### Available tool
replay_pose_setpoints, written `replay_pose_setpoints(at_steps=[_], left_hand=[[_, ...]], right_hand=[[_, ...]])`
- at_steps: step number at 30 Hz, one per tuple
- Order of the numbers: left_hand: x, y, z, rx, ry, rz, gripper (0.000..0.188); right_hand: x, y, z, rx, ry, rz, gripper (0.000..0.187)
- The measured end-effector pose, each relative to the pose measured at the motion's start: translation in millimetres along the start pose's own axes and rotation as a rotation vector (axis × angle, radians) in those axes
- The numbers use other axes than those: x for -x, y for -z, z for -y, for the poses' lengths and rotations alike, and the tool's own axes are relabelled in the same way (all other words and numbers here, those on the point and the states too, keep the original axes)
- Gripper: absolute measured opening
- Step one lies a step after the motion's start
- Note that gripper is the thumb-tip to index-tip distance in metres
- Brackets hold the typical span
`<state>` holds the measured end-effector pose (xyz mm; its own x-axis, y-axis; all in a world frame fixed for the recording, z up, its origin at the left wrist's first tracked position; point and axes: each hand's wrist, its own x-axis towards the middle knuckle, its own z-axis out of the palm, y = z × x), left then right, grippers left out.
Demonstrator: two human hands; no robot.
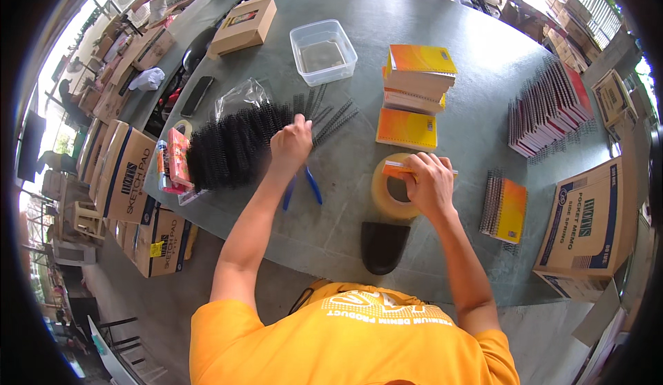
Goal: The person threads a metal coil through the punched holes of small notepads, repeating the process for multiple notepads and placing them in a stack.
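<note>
My left hand [291,142] is closed, its fingertips pinched at the ends of loose black binding coils [334,124] that fan out on the table. Beside it lies a thick heap of black coils [231,143]. My right hand [431,181] grips a small memo notebook [396,169] with an orange cover, seen nearly edge-on. That hand is over a large roll of clear tape [384,198]. Blue-handled pliers [312,186] rest below my left hand. Just beyond my right hand stands a stack of yellow-orange notebooks [407,128].
Bound notebooks [552,112] stand in a row at the right, with a smaller yellow bound pile [510,209] nearer. A clear plastic tub [323,74] and a cardboard box [243,26] sit farther back. A black rounded object [384,247] lies at the front edge. An open carton [583,226] stands right.
</note>
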<state>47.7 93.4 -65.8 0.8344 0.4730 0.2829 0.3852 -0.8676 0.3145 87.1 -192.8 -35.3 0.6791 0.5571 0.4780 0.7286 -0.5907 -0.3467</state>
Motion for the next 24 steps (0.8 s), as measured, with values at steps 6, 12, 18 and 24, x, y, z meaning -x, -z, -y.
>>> replay_pose_setpoints(at_steps=[6, 12, 18, 24], left_hand=[[10, 28, -6, 0.128, -0.165, 0.040, 0.022], [5, 42, -26, 0.942, -0.152, -0.127, 0.023], [24, 73, -68, 1.332, 0.029, 0.490, 0.034], [36, 44, -65, 1.599, -0.064, 0.529, 0.019]], right_hand=[[-4, 3, -4, -0.044, -0.010, 0.054, 0.019], [-5, 6, 7, -0.020, -0.067, 0.184, 0.017], [-5, 4, 7, -0.035, -0.085, 0.138, 0.018], [-1, 2, 9, 0.001, -0.072, 0.116, 0.011]])
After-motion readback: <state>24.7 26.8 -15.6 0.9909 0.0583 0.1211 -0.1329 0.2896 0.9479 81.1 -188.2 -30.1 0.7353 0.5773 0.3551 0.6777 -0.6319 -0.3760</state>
